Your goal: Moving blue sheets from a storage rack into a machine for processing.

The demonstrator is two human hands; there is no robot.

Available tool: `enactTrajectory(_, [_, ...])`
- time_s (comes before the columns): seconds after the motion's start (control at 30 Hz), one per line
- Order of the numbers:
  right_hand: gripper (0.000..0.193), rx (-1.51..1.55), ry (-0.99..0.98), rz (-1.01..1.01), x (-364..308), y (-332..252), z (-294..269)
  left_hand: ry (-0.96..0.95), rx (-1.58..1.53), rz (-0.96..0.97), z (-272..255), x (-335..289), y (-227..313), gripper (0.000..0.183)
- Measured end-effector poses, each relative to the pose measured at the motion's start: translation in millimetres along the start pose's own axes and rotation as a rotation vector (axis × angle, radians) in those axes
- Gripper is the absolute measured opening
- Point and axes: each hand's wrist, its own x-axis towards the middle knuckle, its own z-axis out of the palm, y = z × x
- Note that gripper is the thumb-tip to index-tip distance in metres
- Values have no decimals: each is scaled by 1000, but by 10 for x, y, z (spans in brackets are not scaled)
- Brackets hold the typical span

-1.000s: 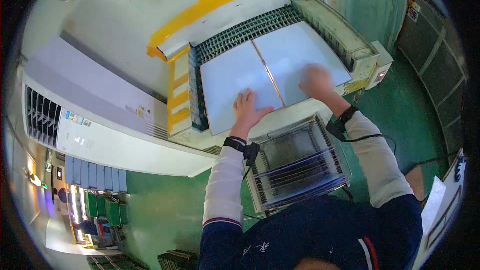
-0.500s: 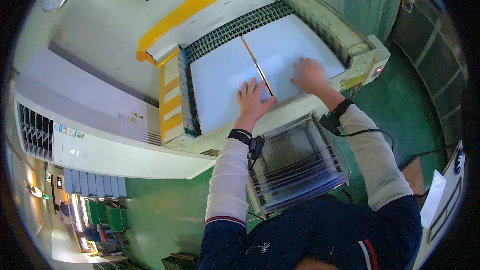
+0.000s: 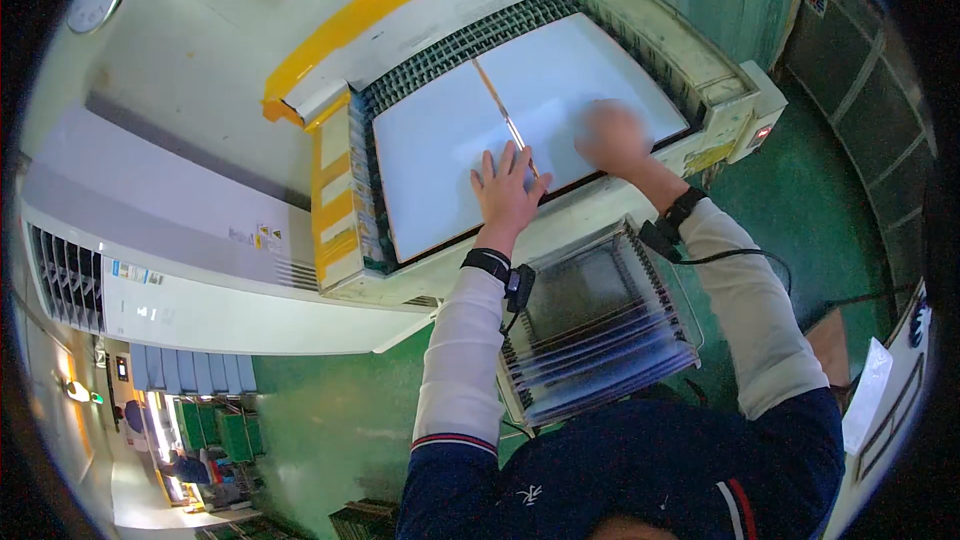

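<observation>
Two pale blue-white flat panels, the left panel (image 3: 430,160) and the right panel (image 3: 560,70), lie side by side on a bed of dark green rollers (image 3: 480,35). A copper-coloured strip shows along the seam between them. My left hand (image 3: 508,190) rests on the near part of the left panel beside the seam, fingers spread and reaching to it. Over the near right part of the right panel is my right hand (image 3: 613,137), smeared by motion. Its fingers cannot be made out, nor whether it touches the panel.
A slotted rack (image 3: 600,330) holding several thin panels stands between me and the machine. The machine's frame (image 3: 340,190) has yellow stripes on its left side. A white cabinet (image 3: 230,290) stands at left. Dark mesh panels (image 3: 860,110) rise at right above the green floor (image 3: 310,430).
My right hand has shifted slightly left and is more blurred. The left hand stays spread by the seam. A dark band now shows along the panels' near edge, and the whole view has shifted slightly.
</observation>
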Motion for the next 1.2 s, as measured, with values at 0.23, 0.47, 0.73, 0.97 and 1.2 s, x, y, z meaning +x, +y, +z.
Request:
enactTrajectory(0.23, [51,-5,120,35,-110,322,-56,29,41,7,14,78,-14,59])
enactTrajectory(0.47, [51,12,57,48,-7,360,-139,45,48,-5,7,153,-56,58])
enactTrajectory(0.73, [52,32,115,17,-3,386,-144,50,13,-11,24,170,-26,57])
enactTrajectory(0.97, [53,65,119,16,4,384,-192,66,34,-28,18,79,63,56])
enactTrajectory(1.2, [52,22,136,-49,0,401,-180,69,47,-42,6,31,104,58])
